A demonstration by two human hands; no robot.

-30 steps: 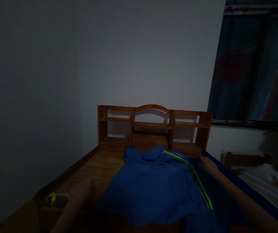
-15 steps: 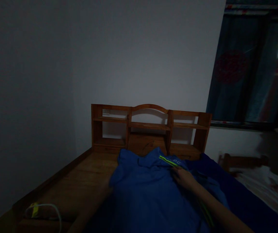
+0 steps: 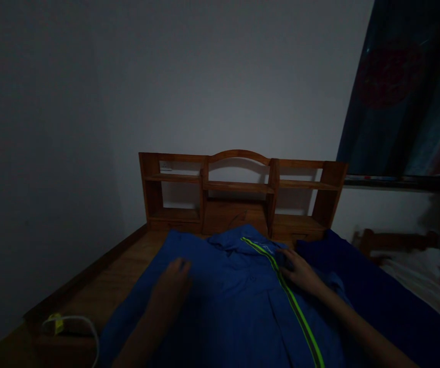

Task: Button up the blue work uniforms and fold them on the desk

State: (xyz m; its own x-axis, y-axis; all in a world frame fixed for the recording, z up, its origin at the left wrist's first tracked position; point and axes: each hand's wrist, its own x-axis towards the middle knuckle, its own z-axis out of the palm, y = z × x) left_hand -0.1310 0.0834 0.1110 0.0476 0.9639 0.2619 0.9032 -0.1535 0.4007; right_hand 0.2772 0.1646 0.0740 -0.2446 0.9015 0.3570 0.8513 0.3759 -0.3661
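A blue jacket or work shirt (image 3: 239, 286) with a collar at its far end lies spread before me. A yellow-green and dark stripe (image 3: 289, 299) runs down its right part, with small pale lettering beside the stripe's top. My right hand (image 3: 300, 271) rests on the cloth just right of the stripe, thumb and forefinger apart. Over the jacket's left part is my left hand (image 3: 172, 283), fingers bent and smeared by motion. Whether it grips any cloth cannot be made out.
A wooden headboard with open shelves (image 3: 239, 188) stands at the bed's far end. The wooden bed boards (image 3: 128, 266) show at left. Dark blue cloth (image 3: 377, 296) lies at right. A pale cable with a yellow tag (image 3: 76, 318) is at the lower left. A white-covered bed (image 3: 423, 276) stands farther right.
The jacket's left part is spread wider to the left and covers more boards. My left hand has come up over the cloth. More of the stripe shows. The view has shifted slightly.
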